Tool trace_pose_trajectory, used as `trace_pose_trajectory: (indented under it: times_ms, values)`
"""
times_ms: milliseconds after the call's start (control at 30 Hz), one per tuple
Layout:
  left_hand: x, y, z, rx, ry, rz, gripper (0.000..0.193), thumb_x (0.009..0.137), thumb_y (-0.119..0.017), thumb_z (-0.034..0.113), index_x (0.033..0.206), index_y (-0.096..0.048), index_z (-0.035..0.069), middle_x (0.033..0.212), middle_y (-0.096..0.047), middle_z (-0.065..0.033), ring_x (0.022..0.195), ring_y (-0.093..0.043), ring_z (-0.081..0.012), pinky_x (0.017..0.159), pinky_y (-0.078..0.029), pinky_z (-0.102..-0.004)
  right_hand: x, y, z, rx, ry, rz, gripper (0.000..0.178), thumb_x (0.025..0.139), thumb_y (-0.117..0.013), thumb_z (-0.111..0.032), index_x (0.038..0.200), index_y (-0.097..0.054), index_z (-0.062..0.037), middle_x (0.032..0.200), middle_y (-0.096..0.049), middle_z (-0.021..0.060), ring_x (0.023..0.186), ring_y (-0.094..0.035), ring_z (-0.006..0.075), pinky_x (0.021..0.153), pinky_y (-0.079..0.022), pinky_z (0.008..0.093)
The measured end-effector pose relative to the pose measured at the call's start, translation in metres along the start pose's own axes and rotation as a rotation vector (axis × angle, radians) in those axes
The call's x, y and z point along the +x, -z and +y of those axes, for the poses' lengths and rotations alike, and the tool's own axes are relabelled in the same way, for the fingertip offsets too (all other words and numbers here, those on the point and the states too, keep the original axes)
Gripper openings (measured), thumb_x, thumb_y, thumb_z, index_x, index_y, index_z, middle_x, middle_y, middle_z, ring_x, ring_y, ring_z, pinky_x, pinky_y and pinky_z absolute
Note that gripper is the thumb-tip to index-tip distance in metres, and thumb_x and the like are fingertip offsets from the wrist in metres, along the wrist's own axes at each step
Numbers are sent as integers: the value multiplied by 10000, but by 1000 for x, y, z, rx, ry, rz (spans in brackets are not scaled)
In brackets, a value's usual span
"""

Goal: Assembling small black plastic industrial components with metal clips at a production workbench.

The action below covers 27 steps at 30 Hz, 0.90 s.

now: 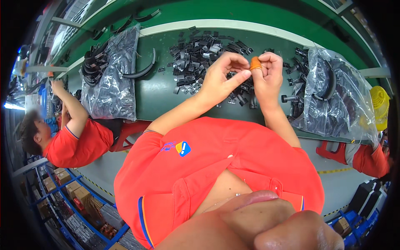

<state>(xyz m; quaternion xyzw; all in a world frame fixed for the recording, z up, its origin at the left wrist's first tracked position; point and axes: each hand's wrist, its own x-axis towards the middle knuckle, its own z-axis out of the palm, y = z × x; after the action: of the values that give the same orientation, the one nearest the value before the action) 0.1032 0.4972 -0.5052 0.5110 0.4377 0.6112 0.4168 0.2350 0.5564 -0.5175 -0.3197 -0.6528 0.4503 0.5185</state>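
Observation:
Over the middle of the bench, my two hands are close together, fingertips nearly meeting. An orange rubber finger cot (255,63) sits over the tip of my right thumb. My left hand (223,79) is closed in a pinch, its thumb and forefinger tips at the cot's left edge. My right hand (268,77) has its fingers curled beside the capped thumb; whether they hold some small part is hidden. Beneath and behind my hands lies a loose heap of small black plastic parts (193,56), some with shiny faces.
A clear plastic bag (112,91) with curved black strips (93,64) lies left on the green bench (154,102). Another bag (337,104) of black parts is at right, near a yellow basket (379,108). A co-worker in red (79,143) works at left; another red sleeve (371,160) shows right.

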Motion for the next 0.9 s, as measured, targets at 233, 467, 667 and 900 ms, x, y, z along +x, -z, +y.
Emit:
trace_pose_trajectory:
  times_ms: [233, 467, 667, 900]
  values:
    - [13, -7, 5, 327, -113, 139, 145, 789, -658, 46, 928, -639, 8, 880, -645, -95, 736, -635, -161, 656, -520, -256, 15, 1, -9, -274, 183, 91, 310, 729, -595, 95, 999, -523, -40, 709, -422, -5, 580, -375, 55, 507, -347, 193]
    - [15, -10, 4, 471, -133, 126, 155, 812, -648, 38, 959, -639, -14, 921, -657, -94, 807, -643, -131, 732, -523, -242, 21, 0, -4, -396, 384, 90, 323, 693, -613, 93, 977, -567, -52, 766, -479, 51, 612, -464, 138, 541, -430, 256]
    - [22, -4, 2, 35, 25, 128, 220, 851, -621, 100, 1032, -575, -16, 872, -624, -70, 766, -606, -97, 702, -505, -226, 26, 1, -10, -387, 405, 32, 321, 695, -623, 83, 982, -559, -46, 888, -525, 83, 671, -557, 175, 588, -483, 279]
    - [27, 8, -3, 94, 144, -19, 175, 909, -554, 183, 973, -508, 26, 806, -544, -25, 656, -506, -62, 591, -413, -190, 19, 4, -4, -327, 382, -44, 317, 684, -604, 104, 972, -587, -26, 923, -563, 95, 764, -577, 187, 673, -485, 283]
